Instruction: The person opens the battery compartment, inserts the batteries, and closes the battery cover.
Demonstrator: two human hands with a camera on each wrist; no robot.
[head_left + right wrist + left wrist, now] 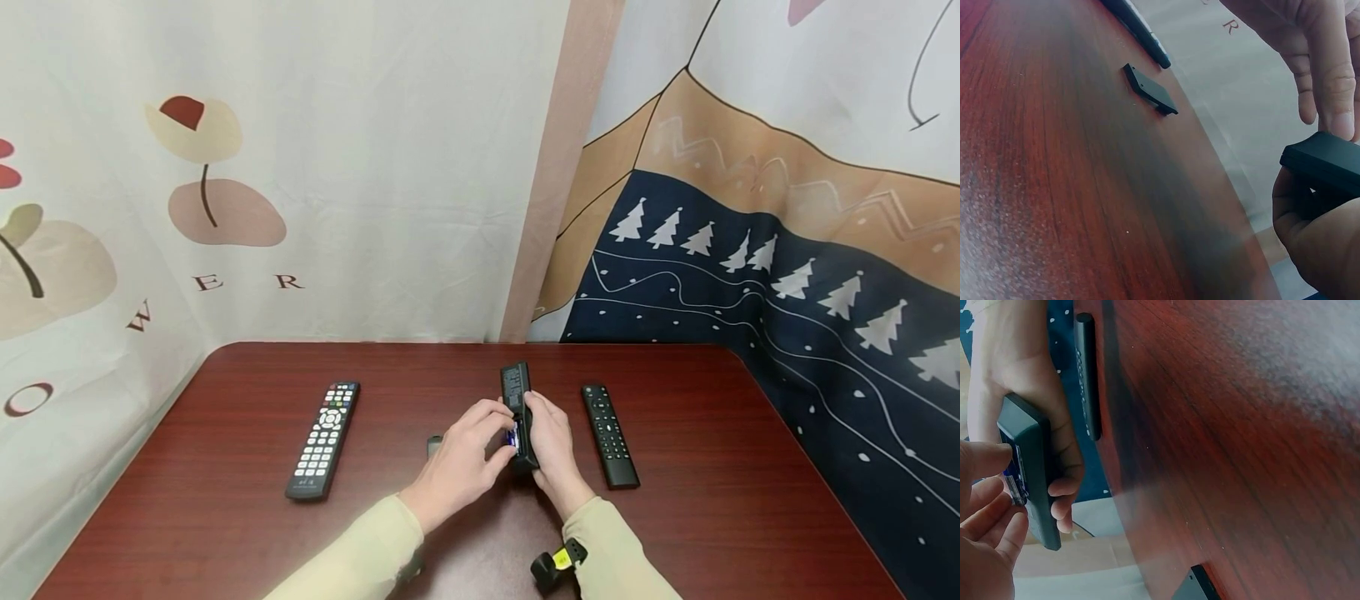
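My right hand [553, 450] grips a black remote control [516, 385], its back turned up and its battery compartment uncovered. In the left wrist view, the fingers wrap around one side of that remote [1036, 450]. A blue battery [1014, 486] shows at the compartment, pinched between the thumb and fingertips of my left hand [461, 454]. How far it sits inside is hidden by the fingers. On the table beyond my left hand lies a small black battery cover [1150, 92], mostly covered by that hand in the head view.
A remote with white buttons [324, 442] lies to the left on the reddish-brown table [225, 500]. Right of my hands lies a slimmer black remote [610, 437]. Printed curtains [390, 167] hang behind the table. A black device [553, 567] is strapped at my right wrist.
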